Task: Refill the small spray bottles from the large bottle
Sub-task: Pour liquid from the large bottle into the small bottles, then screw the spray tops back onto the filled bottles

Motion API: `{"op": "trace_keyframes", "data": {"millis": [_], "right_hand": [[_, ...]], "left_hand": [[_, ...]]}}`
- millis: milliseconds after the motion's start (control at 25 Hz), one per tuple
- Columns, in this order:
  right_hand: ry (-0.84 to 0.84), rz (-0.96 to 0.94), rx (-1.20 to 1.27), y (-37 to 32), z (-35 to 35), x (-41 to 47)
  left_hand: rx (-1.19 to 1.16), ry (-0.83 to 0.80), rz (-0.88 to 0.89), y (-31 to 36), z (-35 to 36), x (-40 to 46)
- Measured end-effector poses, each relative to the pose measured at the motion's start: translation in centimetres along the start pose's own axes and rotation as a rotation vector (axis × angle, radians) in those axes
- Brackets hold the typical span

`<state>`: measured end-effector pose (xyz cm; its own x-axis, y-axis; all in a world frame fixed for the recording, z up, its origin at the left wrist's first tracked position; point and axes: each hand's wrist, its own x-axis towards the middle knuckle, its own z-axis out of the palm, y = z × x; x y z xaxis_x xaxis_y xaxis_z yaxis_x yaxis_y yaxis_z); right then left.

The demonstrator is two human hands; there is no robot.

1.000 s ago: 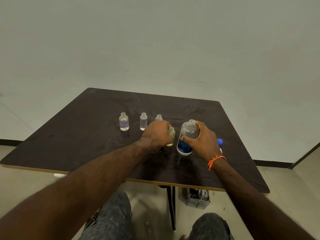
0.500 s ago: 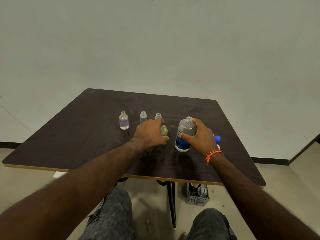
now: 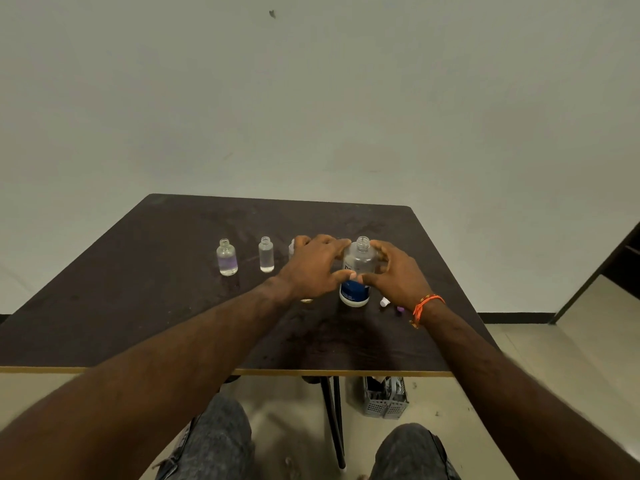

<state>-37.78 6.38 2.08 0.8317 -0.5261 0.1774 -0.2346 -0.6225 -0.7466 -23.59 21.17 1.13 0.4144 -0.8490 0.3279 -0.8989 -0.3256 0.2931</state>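
Note:
The large clear bottle [image 3: 358, 268] with a blue label stands uncapped right of the table's middle. My right hand [image 3: 398, 277] is wrapped around its right side. My left hand [image 3: 311, 268] reaches across and presses thumb and forefinger against its left side. Two small open bottles stand in a row to the left: one with a purple tint [image 3: 227, 257] and a clear one [image 3: 266, 254]. My left hand mostly hides a third small bottle [image 3: 292, 247]. Under my left wrist only the base of a yellowish small bottle [image 3: 306, 300] shows.
Small caps, one white [image 3: 384, 302] and one purple [image 3: 400, 309], lie just right of the large bottle by my right wrist. The dark table [image 3: 138, 306] has its front edge close to my knees. A grey basket [image 3: 384, 400] sits on the floor under it.
My left hand has let go of the yellowish small bottle and moved right onto the large bottle. My right hand has stayed on the large bottle.

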Motion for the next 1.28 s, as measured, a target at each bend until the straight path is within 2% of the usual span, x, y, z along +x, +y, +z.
{"op": "trace_keyframes", "data": {"millis": [240,560,840,1000,1160,1280], "right_hand": [[0.065,-0.003,0.034,0.3,-4.4,4.6],[0.076,0.108,0.002,5.0,-6.4,10.6],[0.058,0.159,0.019,8.5,-5.3,11.7],[0.067,0.22,-0.021,8.6,-5.4,10.7],[0.284,0.189,-0.201,7.0,-4.5,8.3],[0.452,0.1,-0.276,4.5,-2.6,5.3]], "left_hand": [[-0.008,0.032,0.048,1.3,-0.8,6.9],[0.014,-0.146,0.003,1.1,4.1,16.1],[-0.002,-0.257,-0.014,0.9,6.2,16.3],[0.011,-0.239,-0.002,1.2,4.9,14.6],[0.028,-0.192,0.013,0.0,1.3,11.2],[-0.01,-0.098,0.005,-2.3,-1.5,7.2]]}}
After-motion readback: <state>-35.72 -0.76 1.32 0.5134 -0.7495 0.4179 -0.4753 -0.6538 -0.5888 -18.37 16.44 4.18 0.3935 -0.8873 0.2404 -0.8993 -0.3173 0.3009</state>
